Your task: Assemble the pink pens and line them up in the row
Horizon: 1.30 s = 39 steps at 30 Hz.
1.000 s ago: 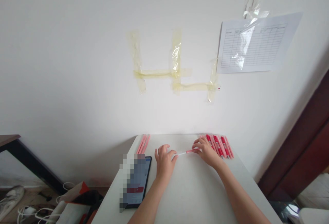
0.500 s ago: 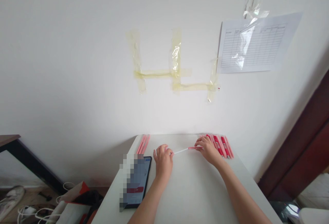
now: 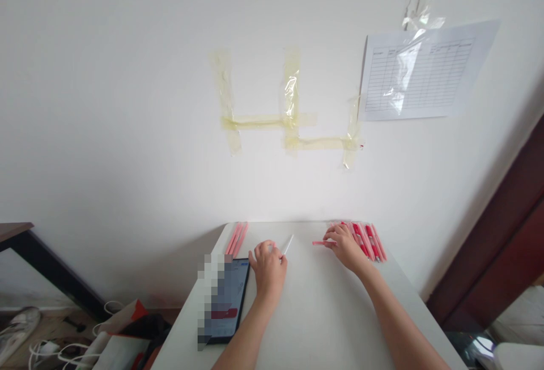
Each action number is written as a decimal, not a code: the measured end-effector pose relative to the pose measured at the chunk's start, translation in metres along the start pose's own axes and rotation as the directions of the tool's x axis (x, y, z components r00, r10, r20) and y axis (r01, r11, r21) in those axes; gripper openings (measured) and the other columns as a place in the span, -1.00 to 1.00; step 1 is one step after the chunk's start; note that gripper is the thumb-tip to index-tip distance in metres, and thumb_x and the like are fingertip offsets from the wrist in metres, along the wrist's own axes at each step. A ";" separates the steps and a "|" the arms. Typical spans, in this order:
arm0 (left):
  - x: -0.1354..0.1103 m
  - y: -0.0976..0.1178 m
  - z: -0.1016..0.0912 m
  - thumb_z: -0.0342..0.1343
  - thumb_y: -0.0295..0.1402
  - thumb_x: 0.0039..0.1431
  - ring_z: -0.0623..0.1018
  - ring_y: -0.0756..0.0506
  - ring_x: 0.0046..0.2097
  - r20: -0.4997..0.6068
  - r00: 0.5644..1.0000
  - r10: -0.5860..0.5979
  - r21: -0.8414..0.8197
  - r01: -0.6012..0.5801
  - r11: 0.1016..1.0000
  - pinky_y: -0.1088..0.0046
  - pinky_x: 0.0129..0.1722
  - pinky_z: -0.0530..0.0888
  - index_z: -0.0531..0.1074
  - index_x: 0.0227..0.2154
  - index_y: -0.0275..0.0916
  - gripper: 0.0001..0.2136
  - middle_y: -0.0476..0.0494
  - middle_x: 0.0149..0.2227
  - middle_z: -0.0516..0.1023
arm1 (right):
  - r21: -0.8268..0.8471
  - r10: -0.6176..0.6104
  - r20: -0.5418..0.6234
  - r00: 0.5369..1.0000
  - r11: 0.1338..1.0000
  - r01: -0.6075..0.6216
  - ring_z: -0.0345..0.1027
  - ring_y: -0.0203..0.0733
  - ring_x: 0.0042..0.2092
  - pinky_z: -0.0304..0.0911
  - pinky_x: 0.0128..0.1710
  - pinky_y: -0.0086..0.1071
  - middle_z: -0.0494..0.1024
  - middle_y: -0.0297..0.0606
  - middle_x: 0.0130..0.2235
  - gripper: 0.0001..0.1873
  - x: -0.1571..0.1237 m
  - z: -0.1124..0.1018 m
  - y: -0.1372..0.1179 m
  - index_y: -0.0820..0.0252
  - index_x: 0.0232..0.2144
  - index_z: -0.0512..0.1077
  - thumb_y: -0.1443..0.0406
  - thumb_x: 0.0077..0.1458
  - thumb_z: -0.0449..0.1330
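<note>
A thin white pen refill [image 3: 288,243] points up and away from the fingers of my left hand [image 3: 268,268], which are closed on its lower end. To the right, my right hand [image 3: 343,246] pinches a pink pen barrel [image 3: 319,243] lying level, its free end toward the left. Refill and barrel are apart, with bare table between them. Beside my right hand lies a row of several pink and red pens [image 3: 369,242], partly hidden by that hand. A few pink pen parts [image 3: 237,238] lie together at the table's far left corner.
A phone [image 3: 227,313], partly pixelated, lies on the white table [image 3: 323,313] left of my left forearm. The wall behind carries yellowed tape [image 3: 255,122] and a printed sheet [image 3: 420,78]. Bags and cables [image 3: 72,353] are on the floor at left.
My left hand has drawn the white refill away from the pink barrel and turned it to point up and away. The right hand with the barrel has hardly moved.
</note>
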<state>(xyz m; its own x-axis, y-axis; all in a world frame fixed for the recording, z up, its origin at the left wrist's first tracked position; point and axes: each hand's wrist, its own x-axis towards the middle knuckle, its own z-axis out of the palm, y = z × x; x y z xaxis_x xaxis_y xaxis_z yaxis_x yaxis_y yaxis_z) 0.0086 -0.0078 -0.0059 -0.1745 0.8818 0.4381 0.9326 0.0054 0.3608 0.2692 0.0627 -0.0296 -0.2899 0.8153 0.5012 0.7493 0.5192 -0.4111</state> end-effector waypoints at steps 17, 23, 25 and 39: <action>-0.001 0.001 0.003 0.12 -0.44 0.11 0.34 -0.29 0.20 0.042 0.999 -0.025 0.037 0.023 0.999 -0.20 0.30 0.10 0.60 -0.46 -0.18 -0.84 -0.21 0.05 0.52 | 0.024 0.003 0.012 1.000 1.000 -0.003 0.31 0.11 0.05 0.32 0.05 0.04 0.53 -0.13 -0.08 -0.82 0.000 -0.003 -0.004 0.03 -0.22 0.59 0.30 0.24 0.17; -0.001 0.001 0.000 0.13 -0.42 0.11 0.36 -0.30 0.19 0.029 0.999 -0.031 0.058 0.029 0.998 -0.23 0.29 0.11 0.62 -0.40 -0.17 -0.85 -0.22 0.06 0.52 | 0.013 0.004 0.007 1.000 1.000 -0.004 0.30 0.10 0.05 0.30 0.07 0.04 0.53 -0.14 -0.09 -0.83 0.000 -0.002 -0.003 0.04 -0.22 0.59 0.30 0.24 0.17; -0.001 0.001 -0.001 0.12 -0.42 0.11 0.37 -0.30 0.19 0.032 0.999 -0.035 0.059 0.033 0.998 -0.23 0.29 0.11 0.62 -0.40 -0.17 -0.84 -0.22 0.06 0.53 | 0.011 0.005 0.011 1.000 1.000 -0.005 0.30 0.09 0.04 0.30 0.07 0.03 0.53 -0.14 -0.09 -0.82 0.000 -0.002 -0.003 0.05 -0.22 0.59 0.31 0.24 0.17; -0.001 0.000 0.002 0.16 -0.42 0.11 0.37 -0.26 0.18 0.007 1.000 -0.022 0.000 0.022 1.000 -0.12 0.30 0.13 0.55 -0.29 -0.19 -0.88 -0.19 0.03 0.49 | -0.007 -0.003 0.012 1.000 1.000 0.003 0.32 0.07 0.02 0.32 0.05 -0.01 0.54 -0.13 -0.10 -0.85 0.000 -0.004 -0.008 0.08 -0.21 0.59 0.33 0.23 0.20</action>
<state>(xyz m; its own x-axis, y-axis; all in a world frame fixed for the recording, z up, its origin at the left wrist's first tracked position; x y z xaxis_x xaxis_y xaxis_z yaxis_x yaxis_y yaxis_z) 0.0091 -0.0076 -0.0077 -0.1927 0.8846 0.4246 0.9286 0.0245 0.3703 0.2654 0.0580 -0.0233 -0.2990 0.8171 0.4929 0.7526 0.5195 -0.4046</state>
